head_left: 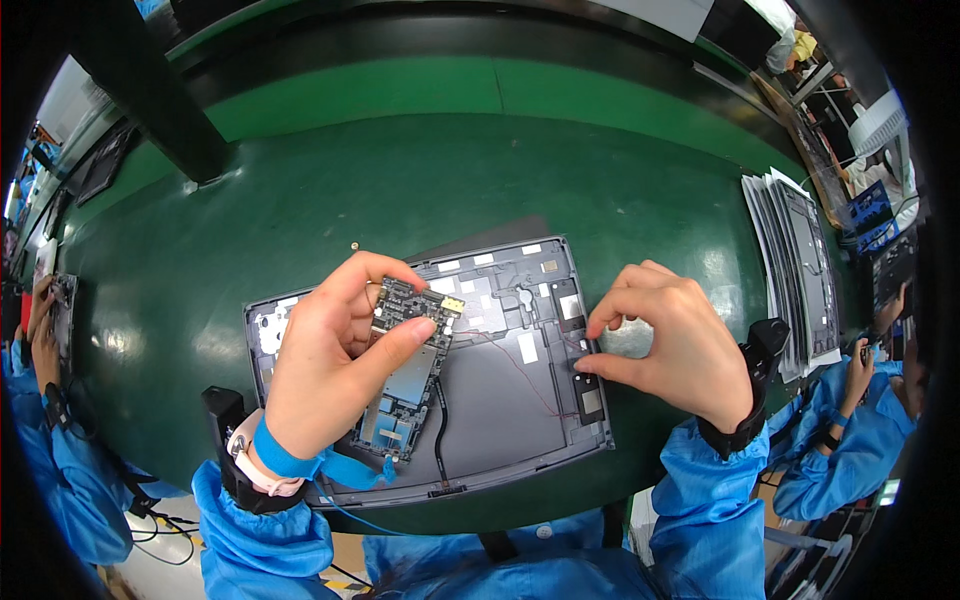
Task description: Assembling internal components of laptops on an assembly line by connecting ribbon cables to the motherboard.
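My left hand (325,360) grips a circuit board (408,382) between thumb and fingers, tilted over the left half of a grey device housing (495,405). A black cable (441,430) runs from beside the board down to the housing's near edge. Thin red wires (520,372) cross to black modules (588,385) along the right side. There my right hand (680,340) hovers with thumb and forefinger curved and a gap between their tips; the thumb tip is at the housing's right rim. Whether it touches a wire is too small to tell.
A dark flat sheet (490,236) shows behind the housing. One tiny brass-coloured part (355,245) lies on the green table (400,165). At right stands a stack of panels with white sheets (790,275). A dark post (150,95) rises at far left. Co-workers sit on both sides.
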The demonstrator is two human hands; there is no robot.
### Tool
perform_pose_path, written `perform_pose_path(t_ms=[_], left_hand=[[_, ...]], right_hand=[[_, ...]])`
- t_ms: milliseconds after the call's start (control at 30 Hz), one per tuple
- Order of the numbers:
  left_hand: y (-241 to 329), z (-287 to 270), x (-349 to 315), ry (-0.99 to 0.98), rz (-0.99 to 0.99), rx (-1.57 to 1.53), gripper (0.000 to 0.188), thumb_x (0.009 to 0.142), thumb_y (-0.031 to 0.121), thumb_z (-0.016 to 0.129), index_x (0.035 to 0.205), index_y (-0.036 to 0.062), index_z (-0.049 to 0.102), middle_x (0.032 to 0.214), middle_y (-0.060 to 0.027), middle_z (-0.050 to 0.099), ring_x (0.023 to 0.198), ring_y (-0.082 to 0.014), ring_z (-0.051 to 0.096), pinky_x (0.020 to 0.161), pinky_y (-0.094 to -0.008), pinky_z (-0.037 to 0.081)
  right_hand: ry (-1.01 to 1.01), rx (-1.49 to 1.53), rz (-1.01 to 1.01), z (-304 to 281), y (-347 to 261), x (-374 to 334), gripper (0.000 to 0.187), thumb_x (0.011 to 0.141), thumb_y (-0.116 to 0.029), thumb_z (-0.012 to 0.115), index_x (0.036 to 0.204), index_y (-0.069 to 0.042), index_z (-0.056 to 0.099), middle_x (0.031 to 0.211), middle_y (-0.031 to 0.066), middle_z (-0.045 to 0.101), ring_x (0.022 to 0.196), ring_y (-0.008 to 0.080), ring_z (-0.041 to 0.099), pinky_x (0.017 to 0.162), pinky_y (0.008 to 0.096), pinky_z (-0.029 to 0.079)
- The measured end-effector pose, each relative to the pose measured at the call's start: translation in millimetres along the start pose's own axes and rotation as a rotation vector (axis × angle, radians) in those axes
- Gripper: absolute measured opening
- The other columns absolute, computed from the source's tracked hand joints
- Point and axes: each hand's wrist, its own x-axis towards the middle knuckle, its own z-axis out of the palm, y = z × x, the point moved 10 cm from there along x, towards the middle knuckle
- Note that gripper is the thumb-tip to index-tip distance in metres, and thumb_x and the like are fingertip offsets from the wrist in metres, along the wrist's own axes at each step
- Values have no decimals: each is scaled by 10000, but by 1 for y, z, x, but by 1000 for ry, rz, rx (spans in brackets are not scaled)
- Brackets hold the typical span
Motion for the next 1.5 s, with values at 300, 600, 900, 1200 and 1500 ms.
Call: perform_pose_path(t_ms=[300,600,900,1200,1500], left_hand=[[-4,2,2,-6,29,-8,235,843,-47,575,1058,-16,483,837,-13,590,711,-8,519,571,-151,380],[-3,3,1,-22,0,-9,238,835,-59,552,1057,-31,472,901,-54,599,807,-61,565,708,-188,460],[-7,6,2,-34,-23,14,241,835,-62,553,1058,-31,470,907,-60,604,813,-64,566,708,-190,456],[-4,11,4,-24,13,49,238,833,-41,600,1038,-17,483,823,-29,622,749,-32,565,608,-168,433],[2,26,7,-88,-90,166,249,831,-74,568,1052,-27,464,910,-57,611,838,-60,574,706,-190,469]], right_hand=[[99,188,-59,9,-2,4,72,680,-15,663,725,-24,608,673,81,565,686,227,580,594,329,467],[184,657,148,22,13,4,65,762,3,662,824,-9,644,739,59,667,596,88,612,519,209,477],[327,473,-84,19,-10,8,88,748,-11,680,834,-30,676,720,47,642,504,98,535,470,212,433],[271,480,-10,30,-11,9,74,740,-16,672,808,-44,667,674,25,606,483,82,507,436,206,391],[341,487,-91,27,-12,7,97,714,3,679,787,-54,651,662,23,581,459,92,459,424,227,362]])
